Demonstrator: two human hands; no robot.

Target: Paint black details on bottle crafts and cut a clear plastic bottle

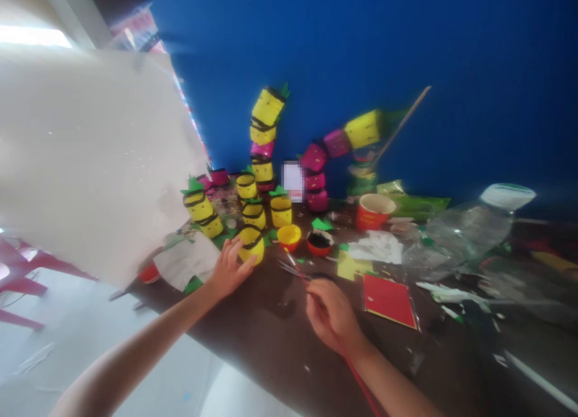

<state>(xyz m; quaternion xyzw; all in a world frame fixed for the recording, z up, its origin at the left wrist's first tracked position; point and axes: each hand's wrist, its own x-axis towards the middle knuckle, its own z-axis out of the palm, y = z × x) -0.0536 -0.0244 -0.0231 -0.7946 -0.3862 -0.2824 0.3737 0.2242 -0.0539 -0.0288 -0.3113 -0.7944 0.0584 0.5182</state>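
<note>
A left hand (230,271) loosely grips a yellow cup (253,246), a right hand (333,313) pinches a red paintbrush (298,268), and a red cup's (372,218) lettering is unreadable.

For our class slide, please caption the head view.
Right hand holds a paintbrush; left hand touches a yellow cup on the dark table.

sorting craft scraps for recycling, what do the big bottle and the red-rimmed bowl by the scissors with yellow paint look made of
The big bottle looks like thin, glossy clear plastic: things behind show through and its surface catches highlights. The yellow paint bowl has a smooth red outside, possibly plastic or coated paper; blur leaves that open.
</note>
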